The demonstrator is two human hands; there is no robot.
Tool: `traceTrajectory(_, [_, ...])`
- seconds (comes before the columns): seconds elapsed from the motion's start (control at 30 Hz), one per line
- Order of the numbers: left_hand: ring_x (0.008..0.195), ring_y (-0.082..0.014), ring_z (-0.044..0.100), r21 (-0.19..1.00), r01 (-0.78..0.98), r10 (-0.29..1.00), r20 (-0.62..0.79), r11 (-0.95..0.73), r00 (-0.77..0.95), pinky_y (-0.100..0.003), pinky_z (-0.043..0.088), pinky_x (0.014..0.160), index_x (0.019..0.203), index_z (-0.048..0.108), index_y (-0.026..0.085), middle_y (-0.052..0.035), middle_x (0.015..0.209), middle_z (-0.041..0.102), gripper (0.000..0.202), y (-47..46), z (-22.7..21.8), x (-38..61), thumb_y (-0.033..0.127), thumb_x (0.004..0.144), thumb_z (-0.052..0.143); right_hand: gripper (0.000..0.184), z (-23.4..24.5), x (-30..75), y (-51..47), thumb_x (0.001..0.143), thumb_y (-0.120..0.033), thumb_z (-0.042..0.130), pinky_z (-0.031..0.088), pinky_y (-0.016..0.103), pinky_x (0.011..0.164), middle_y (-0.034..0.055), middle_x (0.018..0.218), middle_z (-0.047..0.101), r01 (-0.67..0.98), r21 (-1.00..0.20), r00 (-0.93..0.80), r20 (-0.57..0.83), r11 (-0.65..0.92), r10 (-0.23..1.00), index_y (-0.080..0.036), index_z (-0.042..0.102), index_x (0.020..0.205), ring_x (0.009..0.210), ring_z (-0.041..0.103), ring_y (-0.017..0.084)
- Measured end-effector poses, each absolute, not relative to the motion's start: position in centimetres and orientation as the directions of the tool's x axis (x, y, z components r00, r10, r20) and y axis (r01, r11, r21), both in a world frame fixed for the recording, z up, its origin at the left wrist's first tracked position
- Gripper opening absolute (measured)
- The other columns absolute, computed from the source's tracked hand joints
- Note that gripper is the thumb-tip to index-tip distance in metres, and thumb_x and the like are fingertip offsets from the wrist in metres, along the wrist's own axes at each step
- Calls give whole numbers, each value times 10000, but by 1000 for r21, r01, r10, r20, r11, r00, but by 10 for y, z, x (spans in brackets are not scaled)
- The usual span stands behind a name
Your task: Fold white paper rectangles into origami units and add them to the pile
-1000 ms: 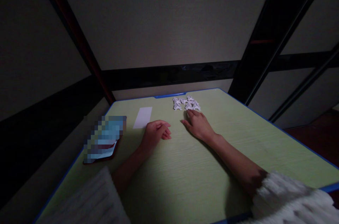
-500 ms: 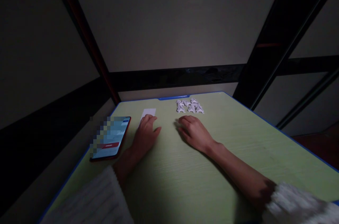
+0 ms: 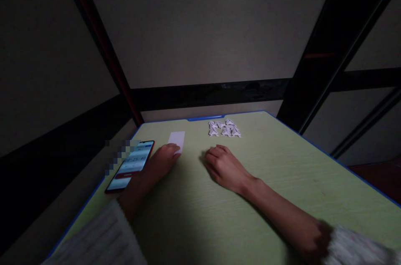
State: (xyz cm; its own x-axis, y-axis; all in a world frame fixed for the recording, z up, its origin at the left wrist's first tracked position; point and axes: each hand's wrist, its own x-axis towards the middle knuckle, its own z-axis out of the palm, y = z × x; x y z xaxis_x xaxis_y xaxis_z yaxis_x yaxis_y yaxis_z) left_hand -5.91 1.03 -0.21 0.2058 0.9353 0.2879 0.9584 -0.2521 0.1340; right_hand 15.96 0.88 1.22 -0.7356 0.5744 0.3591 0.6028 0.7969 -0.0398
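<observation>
**Item 1, your left hand [image 3: 161, 160].** It lies palm down on the bench [image 3: 282, 181] with the fingers stretched flat. The fingertips rest on the near corner of the white paper slip [image 3: 177, 135]. The grip is slack and closed on nothing. The slip lies flat at the far left of the bench, just right of the phone [image 3: 131, 164].

**Item 2, your right hand [image 3: 224, 166].** It rests knuckles up at mid-bench, fingers loosely curled, apart from the slip. Nothing shows in its grip.

**Step in hand, as judged.** You have made contact with the slip but not yet lifted it. A flat sheet offers no raised edge, so picking it up calls for sliding it or pinching up a corner.

**Item 3, folded paper pieces [image 3: 224, 128].** A small white cluster sits near the far edge, beyond your right hand, untouched.

**Item 4, the phone.** It is red-cased with the screen lit and lies just beside your left wrist, making it the likeliest thing to knock.

**Note.** The light is dim, and the fine detail of the folds cannot be read.
</observation>
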Motion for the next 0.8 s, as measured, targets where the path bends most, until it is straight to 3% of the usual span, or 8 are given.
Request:
traceTrajectory(0.23, [926, -204, 548, 243, 920, 932, 272, -308, 240, -305, 366, 854, 846, 637, 162, -97, 960, 633, 287, 16, 4, -58, 297, 754, 401, 175, 11, 159, 7, 800, -169, 357, 262, 305, 854, 44, 768, 551, 574, -46, -756, 354, 818, 550, -148, 526, 759, 762, 472, 144])
traceTrajectory(0.63, [995, -179, 515, 137, 938, 931, 233, -317, 281, -308, 369, 856, 1062, 540, 212, -45, 1072, 588, 369, 12, 5, -58, 229, 810, 270, 170, 7, 162, 11, 797, -174, 369, 268, 320, 864, 44, 775, 555, 581, -43, -751, 355, 813, 556, -146, 537, 793, 770, 482, 152])
traceTrajectory(0.8, [1008, -164, 504, 112, 916, 907, 230, -386, 354, -319, 359, 879, 1029, 564, 219, -27, 1074, 587, 354, 18, -1, -66, 202, 800, 295, 171, 6, 162, 12, 796, -176, 372, 271, 324, 856, 48, 777, 552, 580, -46, -751, 356, 814, 555, -147, 541, 789, 779, 481, 156])
